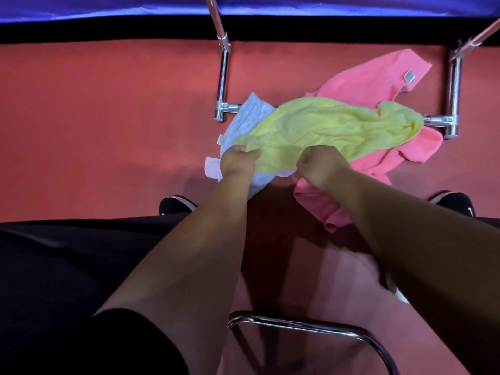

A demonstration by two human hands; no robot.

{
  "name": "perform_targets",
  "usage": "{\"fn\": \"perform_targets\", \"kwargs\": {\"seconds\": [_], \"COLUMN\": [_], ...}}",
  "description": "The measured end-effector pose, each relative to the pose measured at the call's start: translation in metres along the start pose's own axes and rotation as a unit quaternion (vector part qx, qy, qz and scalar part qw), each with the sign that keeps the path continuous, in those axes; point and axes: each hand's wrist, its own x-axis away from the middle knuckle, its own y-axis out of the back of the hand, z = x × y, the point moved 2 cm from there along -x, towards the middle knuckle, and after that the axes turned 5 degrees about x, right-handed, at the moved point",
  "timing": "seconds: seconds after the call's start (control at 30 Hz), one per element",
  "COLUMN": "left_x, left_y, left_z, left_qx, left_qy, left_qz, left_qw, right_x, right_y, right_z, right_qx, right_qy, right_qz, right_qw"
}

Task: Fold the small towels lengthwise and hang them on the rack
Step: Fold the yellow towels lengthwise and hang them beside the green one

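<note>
Both hands worked at a heap of small towels lying on the red floor (108, 117), across the low chrome crossbar of the rack (223, 77). The yellow towel (324, 128) lay on top, crumpled and stretched sideways. The left hand (238, 162) gripped its near left corner, fingers (253, 152) curled round the cloth. The right hand (320, 165) was balled tight on the same near edge further right, pinching it, though its fingertips were hidden. Beneath, a pale blue towel (249, 115) stuck out to the left, and a pink towel (373, 77) spread out to the right, both partly covered by the yellow one. Black shoes (176, 205) stood on either side of the pile.
</note>
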Motion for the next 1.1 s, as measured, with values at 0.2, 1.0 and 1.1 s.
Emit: {"fn": "perform_targets", "kwargs": {"seconds": [0.2, 1.0, 1.1], "left_x": [0.044, 0.261, 0.294], "left_y": [-0.011, 0.105, 0.121], "left_z": [-0.056, -0.229, -0.25], "left_qx": [0.145, -0.095, -0.102], "left_qy": [-0.049, -0.405, -0.436], "left_qz": [0.028, 0.185, 0.221], "left_qw": [0.988, 0.89, 0.867], "right_x": [0.018, 0.26, 0.295], "right_y": [0.015, 0.202, 0.221], "right_z": [0.024, 0.039, 0.038], "right_qx": [-0.119, -0.24, -0.25], "right_qy": [0.084, 0.201, 0.198], "right_qz": [-0.137, -0.455, -0.478], "right_qw": [0.98, 0.834, 0.818]}}
